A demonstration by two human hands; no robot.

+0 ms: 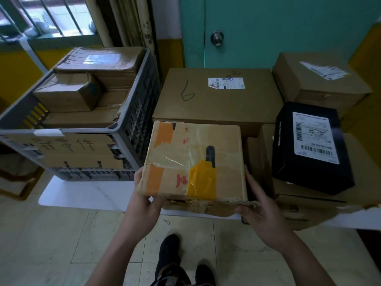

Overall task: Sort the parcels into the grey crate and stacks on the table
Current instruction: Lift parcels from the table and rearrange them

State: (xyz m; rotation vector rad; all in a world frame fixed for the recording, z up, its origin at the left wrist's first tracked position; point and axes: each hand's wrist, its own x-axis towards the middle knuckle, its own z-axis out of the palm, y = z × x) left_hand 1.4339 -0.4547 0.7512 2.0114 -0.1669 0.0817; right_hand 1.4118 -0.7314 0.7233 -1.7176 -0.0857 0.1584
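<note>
I hold a worn brown parcel (193,162) patched with orange and yellow tape, just over the white table's (82,193) front edge. My left hand (144,201) grips its near-left corner from below and the side. My right hand (255,205) grips its near-right corner, thumb along the torn bottom edge. The grey crate (132,129) stands on the left of the table, holding several cardboard parcels. A large box marked "6" (216,100) lies behind the held parcel.
A black box with a white label (309,147) rests on flat cartons at the right, with a brown labelled box (321,79) behind it. A teal door (268,27) stands behind the table. My shoes (171,252) are on the tiled floor below.
</note>
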